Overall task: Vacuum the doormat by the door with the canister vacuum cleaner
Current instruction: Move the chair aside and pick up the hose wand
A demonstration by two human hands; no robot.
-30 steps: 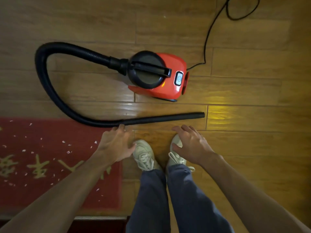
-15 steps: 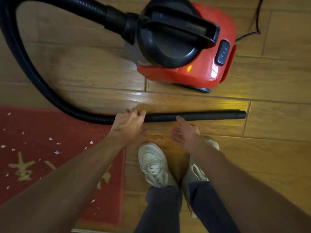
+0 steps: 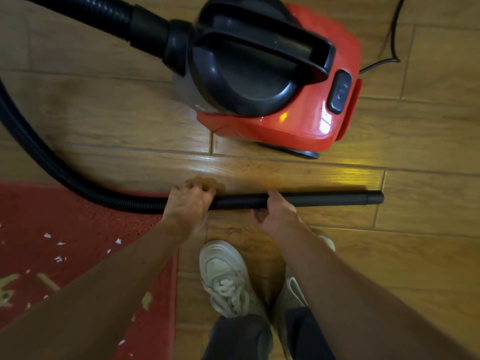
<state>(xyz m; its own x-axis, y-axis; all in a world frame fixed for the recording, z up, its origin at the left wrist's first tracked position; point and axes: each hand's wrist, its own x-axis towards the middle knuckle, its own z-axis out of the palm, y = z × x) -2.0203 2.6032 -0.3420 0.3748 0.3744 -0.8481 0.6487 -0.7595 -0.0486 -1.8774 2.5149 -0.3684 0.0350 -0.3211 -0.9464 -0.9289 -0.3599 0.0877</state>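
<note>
**Both Hands on the Wand**

Since the frame half a second earlier, the right hand (image 3: 278,216) has reached the wand (image 3: 332,198). Its fingers now curl over the top of the tube and the thumb sits below. The left hand (image 3: 189,207) stays where it was, fingers wrapped over the joint where the wand meets the hose (image 3: 39,149).

All positions below are given from the canister (image 3: 285,126), a red body with a black lid and carry handle (image 3: 272,48).

- The wand lies flat on the wood floor (image 3: 428,255), on the person's side of the canister, parallel to its near edge and apart from it.
- The hose leaves the canister's left end, sweeps out left and curves back to the wand.
- The doormat (image 3: 78,224), red with white paper scraps (image 3: 59,259) scattered on it, lies near-left of the canister. The hose crosses its far corner.
- The power cord (image 3: 392,35) runs off from the canister's right side.
- The person's shoes (image 3: 226,279) stand nearer than the wand.
</note>
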